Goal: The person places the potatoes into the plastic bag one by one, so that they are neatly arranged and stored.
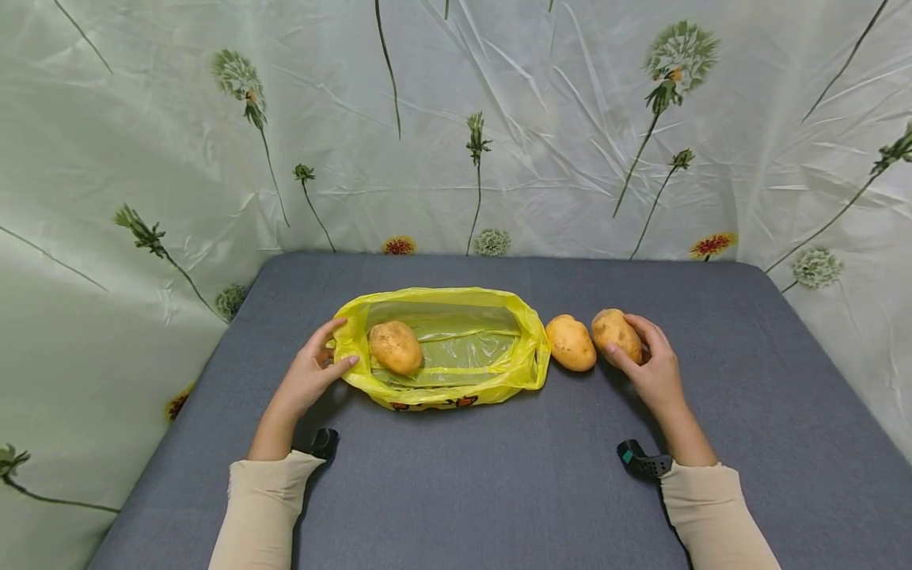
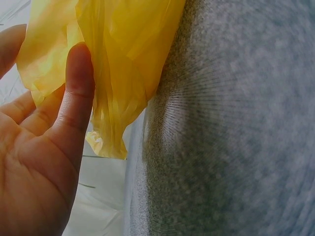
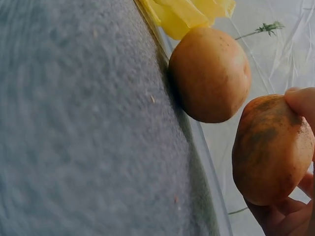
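Observation:
A yellow plastic bag lies with its mouth spread wide, and one potato rests inside at its left end. My left hand holds the bag's left end, thumb on the near side and fingers on the far side. In the left wrist view, the thumb lies against the yellow plastic. With thumb and fingers, my right hand grips a potato; in the right wrist view this potato shows dark patches. Another potato sits on the table between the bag and the gripped one.
A grey cloth covers the table. Behind and to the sides hangs a pale curtain printed with dandelions and flowers. Each wrist wears a black camera mount, the left one and the right one, just above the table.

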A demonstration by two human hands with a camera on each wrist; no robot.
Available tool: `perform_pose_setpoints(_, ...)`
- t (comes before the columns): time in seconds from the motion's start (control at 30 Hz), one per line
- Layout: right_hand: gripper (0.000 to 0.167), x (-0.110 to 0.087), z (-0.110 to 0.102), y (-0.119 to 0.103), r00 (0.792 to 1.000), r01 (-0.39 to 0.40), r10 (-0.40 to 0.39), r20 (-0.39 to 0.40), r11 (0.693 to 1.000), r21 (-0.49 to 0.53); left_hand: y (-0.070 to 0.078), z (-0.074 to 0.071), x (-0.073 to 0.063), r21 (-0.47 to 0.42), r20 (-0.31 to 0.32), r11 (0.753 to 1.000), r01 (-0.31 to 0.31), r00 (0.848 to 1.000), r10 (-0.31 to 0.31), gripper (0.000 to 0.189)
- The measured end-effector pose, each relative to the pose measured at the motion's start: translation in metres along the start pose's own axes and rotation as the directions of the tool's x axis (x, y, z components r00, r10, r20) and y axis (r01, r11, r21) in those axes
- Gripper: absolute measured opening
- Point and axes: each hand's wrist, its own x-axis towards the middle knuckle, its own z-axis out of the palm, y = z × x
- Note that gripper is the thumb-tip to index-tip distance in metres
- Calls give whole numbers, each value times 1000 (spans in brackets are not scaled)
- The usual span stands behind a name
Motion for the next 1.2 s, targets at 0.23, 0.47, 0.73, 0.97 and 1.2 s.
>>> perform_pose_setpoints(0.23, 50, -1, 2, -30, 1000, 8, -8, -6, 1000, 15, -1, 0, 0, 12, -1, 1000, -6, 1000, 6, 66)
perform_pose_setpoints(0.47, 52, -1, 8, -41, 999, 36, -36, 2, 999, 37, 0, -1, 0, 19, -1, 1000, 4, 1000, -4, 67)
perform_pose_setpoints(0.73, 53, -2, 12, -51, 998, 68, -68, 3, 997, 45, 1, 0, 0, 21, -2, 1000, 11, 1000, -11, 67)
perform_pose_setpoints(0.97, 53, -2, 16, -61, 998, 60, -60, 28, 998, 29, 2, 1, 0, 14, -2, 1000, 17, 1000, -17, 68)
perform_pose_setpoints(1.2, 53, -2, 21, -68, 995, 74, -77, 60, 996, 39, 2, 1, -1, -6, 2, 1000, 14, 1000, -14, 68)
